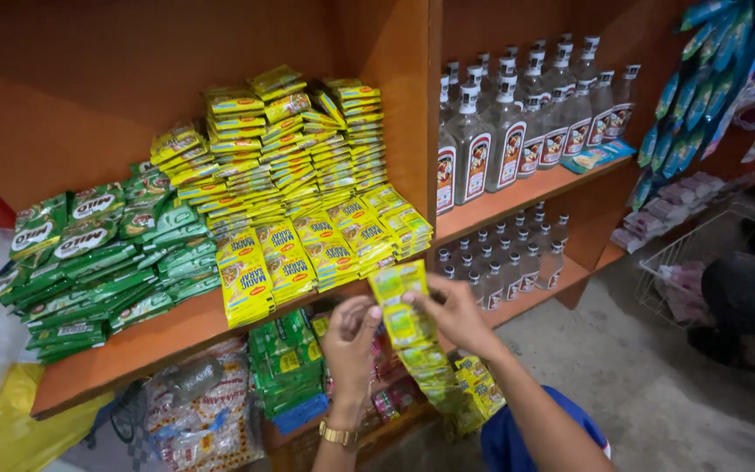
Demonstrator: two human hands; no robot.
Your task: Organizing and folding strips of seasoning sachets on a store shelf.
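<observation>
Both hands are raised in front of the orange shelf (pixel 185 328); the left hand (pixel 350 336), a gold watch (pixel 337 434) at its wrist, pinches the left edge of a strip of yellow-green sachets (pixel 405 319) between thumb and fingertips, the other fingers loosely curled; the right hand (pixel 456 310) is closed on the strip's right edge in the same way; the strip hangs from the two hands, just below the shelf's front edge, and trails down toward the person's lap, where more joined sachets (pixel 478 389) bunch up.

On the shelf much already lies in order; yellow sachets (pixel 294 201) are stacked in tall leaning columns at its right end, against the wooden divider; green sachets (pixel 98 262) are piled at its left end; as I judge it, the stocking of this shelf is far along, and what is left is the strip in hand and the bunch beneath it.

Below the shelf sit further green packets (pixel 286 363) and a clear bag of goods (pixel 203 415); right of the divider stand clear glass bottles (pixel 517 122) with white caps, on two levels; a white wire basket (pixel 701 253) stands on the floor further right.
</observation>
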